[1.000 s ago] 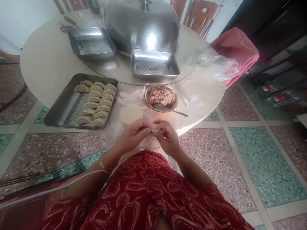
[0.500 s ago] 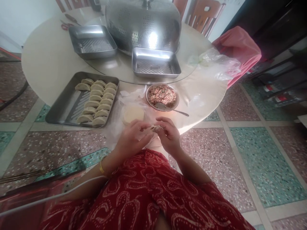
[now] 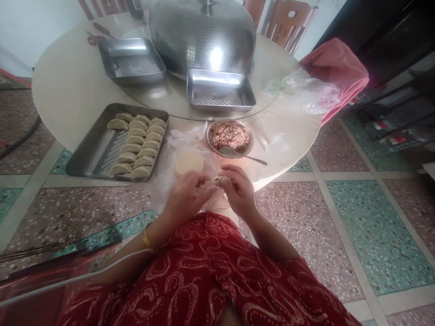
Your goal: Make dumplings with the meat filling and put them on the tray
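A small folded dumpling point(image 3: 218, 180) is pinched between the thumb and fingers of my right hand point(image 3: 239, 194), just in front of the table edge. My left hand point(image 3: 188, 194) is close on its left side, thumb and forefinger apart; whether the thumb touches the dough cannot be made out. Just beyond the left hand, a stack of round dough wrappers point(image 3: 189, 162) lies on a thin plastic bag point(image 3: 165, 165). Behind the hands stands a bowl point(image 3: 252, 147) of minced filling point(image 3: 229, 136), with a spoon point(image 3: 253, 158) resting in it.
At left, a metal tray point(image 3: 90, 156) holds rows of folded dumplings. Two more metal trays point(image 3: 136, 61) and a large perforated metal dome point(image 3: 204, 36) stand farther back. A clear plastic bag point(image 3: 309, 93) lies at right, by a pink-covered chair point(image 3: 340, 68).
My left fingertips have drawn slightly away from the dumpling. My right hand keeps its pinch, almost in the same spot. The trays and bowl stay in place.
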Available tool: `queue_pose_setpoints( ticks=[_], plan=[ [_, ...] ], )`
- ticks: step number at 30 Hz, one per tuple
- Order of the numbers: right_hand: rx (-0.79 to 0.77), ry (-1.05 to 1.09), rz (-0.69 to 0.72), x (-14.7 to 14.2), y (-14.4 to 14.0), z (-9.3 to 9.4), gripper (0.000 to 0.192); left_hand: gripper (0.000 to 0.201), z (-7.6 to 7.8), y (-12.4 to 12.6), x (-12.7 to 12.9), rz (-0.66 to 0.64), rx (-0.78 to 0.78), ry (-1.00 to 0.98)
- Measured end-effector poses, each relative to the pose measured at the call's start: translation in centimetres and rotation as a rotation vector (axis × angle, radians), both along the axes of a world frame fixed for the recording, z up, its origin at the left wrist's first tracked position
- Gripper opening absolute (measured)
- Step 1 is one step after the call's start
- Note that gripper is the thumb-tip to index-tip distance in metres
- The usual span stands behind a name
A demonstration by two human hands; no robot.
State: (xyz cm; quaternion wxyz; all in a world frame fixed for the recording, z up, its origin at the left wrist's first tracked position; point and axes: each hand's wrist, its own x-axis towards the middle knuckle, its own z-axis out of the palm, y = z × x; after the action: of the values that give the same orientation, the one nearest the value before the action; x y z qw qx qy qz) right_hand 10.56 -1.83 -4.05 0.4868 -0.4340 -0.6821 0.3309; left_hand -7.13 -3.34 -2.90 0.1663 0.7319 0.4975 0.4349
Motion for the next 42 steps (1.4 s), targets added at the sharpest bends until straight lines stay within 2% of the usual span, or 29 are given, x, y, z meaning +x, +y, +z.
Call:
queue_pose_setpoints(
  ticks=[2, 5, 9, 13, 17, 22, 26, 28, 29, 32, 35, 39, 42],
  plan=[
    [0.011, 0.009, 0.005, -0.1, 0.1, 0.0, 0.014, 0.014, -0.1, 0.1, 0.1, 0.008, 0.035, -0.007],
    [0.011, 0.007, 0.023, -0.2, 0.0, 0.1, 0.014, 0.005, -0.2, 0.4, 0.5, -0.012, 0.127, -0.026],
    [-0.018, 0.052, 0.062, -0.2, -0.1, 0.1, 0.016, 0.009, -0.1, 0.8, 0.8, -0.011, 0.218, -0.012],
    [-0.01, 0.06, 0.088, -0.1, 0.0, 0.3, 0.018, 0.001, 0.1, 0.7, 0.7, 0.005, 0.214, -0.008],
    [0.003, 0.053, 0.113, -0.1, 0.1, 0.7, 0.019, 0.011, 0.0, 0.6, 0.6, 0.009, 0.171, -0.022],
    [-0.049, 0.068, 0.141, -0.1, -0.1, 1.1, 0.023, 0.001, -0.5, 0.9, 0.8, 0.01, 0.26, -0.031],
    [-0.109, 0.079, 0.164, 0.0, 0.0, 1.4, 0.027, 0.004, -0.7, 1.2, 0.6, 0.022, 0.339, -0.009],
    [-0.16, 0.102, 0.17, 0.2, 0.1, 1.6, 0.03, 0.002, -0.9, 1.1, 0.5, 0.016, 0.271, -0.058],
    [-0.181, 0.108, 0.173, 0.2, 0.3, 1.6, 0.032, 0.008, -1.0, 1.1, 0.5, -0.002, 0.19, -0.12],
    [-0.205, 0.083, 0.195, 0.5, 0.8, 2.0, 0.037, 0.028, -1.2, 0.9, 0.8, -0.113, -0.145, -0.414],
    [-0.234, 0.047, 0.235, 0.6, 1.4, 2.5, 0.045, 0.033, -1.4, 0.9, 1.6, -0.227, -0.397, -0.665],
    [-0.303, 0.047, 0.304, 1.0, 2.0, 3.5, 0.052, 0.035, -1.5, 1.6, 2.8, -0.243, -0.609, -0.932],
    [-0.312, 0.024, 0.333, 1.5, 2.0, 4.3, 0.05, 0.04, -1.2, 2.3, 3.8, -0.24, -0.7, -1.196]
  ],
)
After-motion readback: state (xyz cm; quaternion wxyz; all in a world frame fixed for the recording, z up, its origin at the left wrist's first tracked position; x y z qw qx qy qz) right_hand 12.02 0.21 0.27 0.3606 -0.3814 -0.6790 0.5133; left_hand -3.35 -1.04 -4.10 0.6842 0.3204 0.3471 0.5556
